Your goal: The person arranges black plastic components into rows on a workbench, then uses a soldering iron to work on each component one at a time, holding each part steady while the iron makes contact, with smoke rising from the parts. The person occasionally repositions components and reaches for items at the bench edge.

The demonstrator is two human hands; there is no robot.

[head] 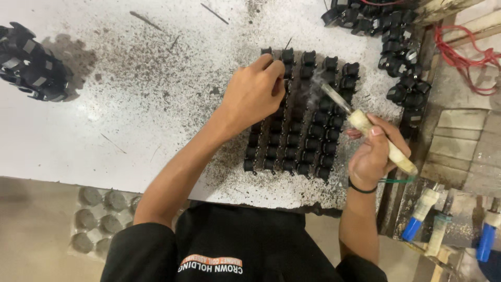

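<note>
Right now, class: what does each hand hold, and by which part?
Right hand grips soldering iron by its pale handle. Left hand pinches something small over the black parts; what, cannot be told.

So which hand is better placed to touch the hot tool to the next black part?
The right hand, most likely: it holds the soldering iron, whose smoking tip hangs over the rows of black parts. The left hand only pinches something at the rows' far end.

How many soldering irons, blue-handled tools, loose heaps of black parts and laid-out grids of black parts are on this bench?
soldering iron: 1
blue-handled tools: 2
loose heaps of black parts: 2
grid of black parts: 1
Total: 6
</note>
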